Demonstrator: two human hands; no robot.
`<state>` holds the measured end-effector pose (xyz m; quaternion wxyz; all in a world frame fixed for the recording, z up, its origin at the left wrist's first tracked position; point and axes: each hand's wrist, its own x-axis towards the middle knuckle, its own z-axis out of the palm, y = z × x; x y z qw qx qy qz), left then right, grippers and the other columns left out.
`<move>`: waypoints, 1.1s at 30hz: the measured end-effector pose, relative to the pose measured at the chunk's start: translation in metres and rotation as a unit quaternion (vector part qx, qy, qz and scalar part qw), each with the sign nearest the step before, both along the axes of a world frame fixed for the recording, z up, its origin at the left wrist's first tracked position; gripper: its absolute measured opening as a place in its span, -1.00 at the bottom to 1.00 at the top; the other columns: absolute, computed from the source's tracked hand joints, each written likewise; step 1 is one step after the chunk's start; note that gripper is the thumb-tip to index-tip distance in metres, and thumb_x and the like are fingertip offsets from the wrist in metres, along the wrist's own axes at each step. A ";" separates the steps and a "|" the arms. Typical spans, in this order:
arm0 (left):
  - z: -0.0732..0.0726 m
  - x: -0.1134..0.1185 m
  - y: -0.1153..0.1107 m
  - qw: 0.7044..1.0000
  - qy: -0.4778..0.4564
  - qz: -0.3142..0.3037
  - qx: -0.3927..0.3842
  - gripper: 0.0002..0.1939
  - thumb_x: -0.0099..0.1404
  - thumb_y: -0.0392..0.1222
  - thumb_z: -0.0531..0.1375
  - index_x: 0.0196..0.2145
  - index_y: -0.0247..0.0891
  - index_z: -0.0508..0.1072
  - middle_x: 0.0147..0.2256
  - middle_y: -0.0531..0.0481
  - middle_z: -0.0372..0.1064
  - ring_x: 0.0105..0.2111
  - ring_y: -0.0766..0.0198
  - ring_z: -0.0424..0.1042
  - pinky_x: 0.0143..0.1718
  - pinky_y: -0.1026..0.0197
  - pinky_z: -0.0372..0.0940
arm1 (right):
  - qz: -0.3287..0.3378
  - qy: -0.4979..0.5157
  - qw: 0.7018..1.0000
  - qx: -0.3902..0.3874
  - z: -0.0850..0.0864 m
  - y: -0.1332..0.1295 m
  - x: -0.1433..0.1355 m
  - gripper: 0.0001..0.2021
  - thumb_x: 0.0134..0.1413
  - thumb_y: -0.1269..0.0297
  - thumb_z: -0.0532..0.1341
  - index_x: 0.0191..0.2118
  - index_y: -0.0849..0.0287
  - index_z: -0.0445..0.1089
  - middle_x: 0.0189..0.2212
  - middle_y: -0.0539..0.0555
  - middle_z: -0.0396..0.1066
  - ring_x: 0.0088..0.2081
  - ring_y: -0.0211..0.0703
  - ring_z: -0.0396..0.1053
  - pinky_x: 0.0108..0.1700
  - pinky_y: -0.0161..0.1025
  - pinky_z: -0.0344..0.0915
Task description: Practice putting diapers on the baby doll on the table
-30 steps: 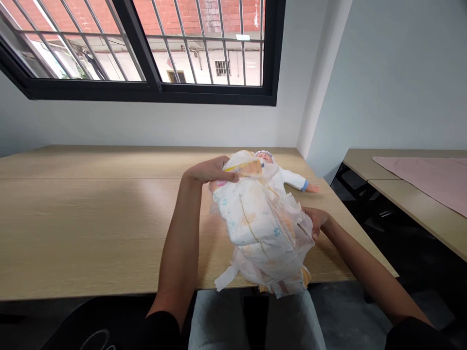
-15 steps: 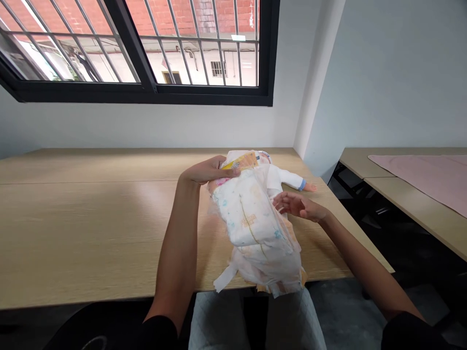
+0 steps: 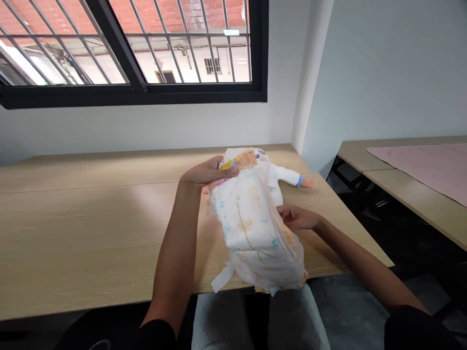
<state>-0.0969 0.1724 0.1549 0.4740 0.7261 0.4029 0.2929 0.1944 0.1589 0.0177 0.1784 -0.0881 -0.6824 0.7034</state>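
White, blue-printed padded diaper (image 3: 245, 214) over the pale wood-grain surface (image 3: 109, 233): gripping its top in the left hand (image 3: 206, 172), apparently working its side with the curled right hand (image 3: 299, 218), perhaps pinching, cannot tell, next calling for a firm edge hold.

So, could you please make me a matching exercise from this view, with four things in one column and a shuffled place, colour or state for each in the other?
Things
1. Diaper
2. Baby doll
3. Cloth
4. Window frame

Descriptions
A. Pink, spread on the right-hand table
B. Gripped near its upper end by the left hand
C. Black, set in the wall
D. Partly hidden, with a white sleeve and blue cuff showing

Pairs: 1-B, 2-D, 3-A, 4-C
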 end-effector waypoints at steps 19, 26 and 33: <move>-0.004 -0.027 -0.005 0.978 -0.142 0.146 0.042 -0.58 -0.16 -0.02 0.46 -0.36 -0.29 0.53 -0.38 -0.07 0.53 -0.42 0.19 0.51 -0.43 0.30 0.40 | -0.305 0.096 0.944 -0.085 0.031 0.007 0.002 -0.75 -0.02 0.11 0.37 -0.40 0.20 0.42 -0.51 -0.02 0.38 -0.44 -0.27 0.30 -0.41 -0.34 0.21; 0.001 -0.017 -0.026 0.942 -0.257 0.215 0.034 -0.60 -0.07 -0.07 0.45 -0.29 -0.28 0.51 -0.38 -0.03 0.53 -0.36 0.18 0.51 -0.34 0.27 0.41 | -0.305 0.138 0.932 -0.141 0.022 0.017 0.011 -0.64 -0.05 0.03 0.32 -0.53 0.14 0.20 -0.63 -0.10 0.14 -0.59 -0.32 0.12 -0.55 -0.35 0.08; 0.012 -0.003 -0.036 0.928 -0.273 0.250 0.050 -0.69 -0.01 -0.08 0.41 -0.34 -0.27 0.48 -0.47 0.02 0.48 -0.49 0.24 0.46 -0.45 0.29 0.37 | -0.229 0.155 0.948 -0.157 0.018 0.018 0.012 -0.64 -0.09 0.14 0.30 -0.61 0.12 0.10 -0.72 -0.12 -0.01 -0.67 -0.35 -0.07 -0.63 -0.34 -0.06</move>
